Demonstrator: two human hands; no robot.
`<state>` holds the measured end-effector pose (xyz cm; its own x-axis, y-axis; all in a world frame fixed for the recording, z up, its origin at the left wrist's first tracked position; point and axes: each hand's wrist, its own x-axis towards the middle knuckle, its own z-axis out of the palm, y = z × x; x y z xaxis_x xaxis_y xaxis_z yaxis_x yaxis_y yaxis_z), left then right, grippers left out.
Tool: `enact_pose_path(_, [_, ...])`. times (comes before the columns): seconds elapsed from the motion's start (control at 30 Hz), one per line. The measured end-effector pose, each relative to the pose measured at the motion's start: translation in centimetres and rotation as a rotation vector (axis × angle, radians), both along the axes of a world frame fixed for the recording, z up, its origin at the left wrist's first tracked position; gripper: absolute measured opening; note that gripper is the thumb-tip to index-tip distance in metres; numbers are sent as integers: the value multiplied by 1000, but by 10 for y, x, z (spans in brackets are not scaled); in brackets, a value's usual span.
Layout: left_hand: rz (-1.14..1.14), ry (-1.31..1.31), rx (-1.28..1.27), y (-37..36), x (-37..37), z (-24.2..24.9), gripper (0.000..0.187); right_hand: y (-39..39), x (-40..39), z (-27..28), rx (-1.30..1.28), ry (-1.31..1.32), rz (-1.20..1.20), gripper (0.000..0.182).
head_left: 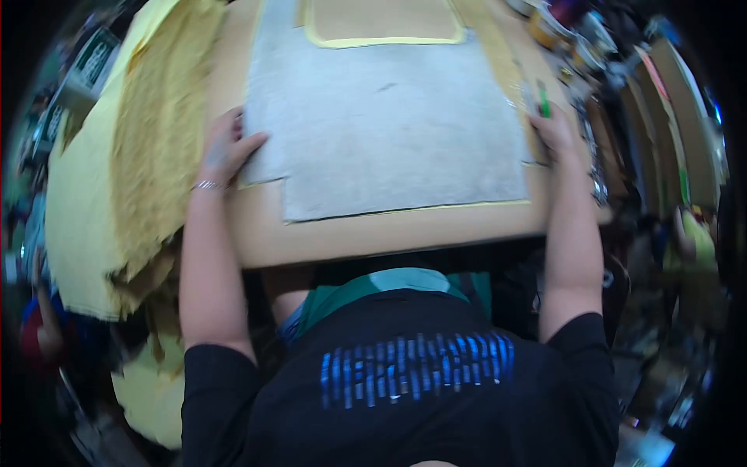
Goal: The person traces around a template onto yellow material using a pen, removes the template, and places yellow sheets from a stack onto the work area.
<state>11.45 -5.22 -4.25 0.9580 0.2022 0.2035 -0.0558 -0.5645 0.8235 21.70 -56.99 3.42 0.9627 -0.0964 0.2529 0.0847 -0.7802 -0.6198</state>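
A large grey panel (397, 132) with a yellow-edged cut-out at its far side lies flat on the tan tabletop (373, 237). At the panel's left edge is my left hand (229, 148), its thumb stretched over the grey surface and apart from the fingers, which are partly hidden at the edge. Near the right edge, my right hand (554, 128) has its fingers closed around a thin tool with a green part (544, 101). The tool points away from me beside a brownish strip along the panel.
Yellow sheet material (148, 132) with a ragged edge hangs over the table's left side. Containers (552, 27) stand at the far right, with cardboard (685, 117) beyond. A person in a yellow top (695, 237) is at the right, and another in red and blue (43, 331) at the left.
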Motion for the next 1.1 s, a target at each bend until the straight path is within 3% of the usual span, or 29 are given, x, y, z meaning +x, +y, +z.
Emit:
enact_pose_path(0.07, [-12,102,67,9,-30,2,53,4,-13,-32,-121,40,-1,31])
enact_pose_path(0.1, [-8,231,1,3,-58,26,49,17,-31,-63,-52,127,28,32])
enact_pose_path(0.33, [-24,283,43,9,-57,22,52,23,-38,-57,79,234,7,35])
enact_pose_path(0.53, [-23,265,67,13,-56,17,50,25,-39,-54,16,253,-5,38])
enact_pose_path(0.73, [0,263,68,13,-56,19,58,23,-39,-54,24,217,18,36])
enact_pose_path(0.97, [26,258,-21,3,-60,23,55,20,-40,-60,73,143,18,34])
enact_pose_path(1.1, [17,211,56,7,-60,20,54,24,-44,-59,-10,96,-2,33])
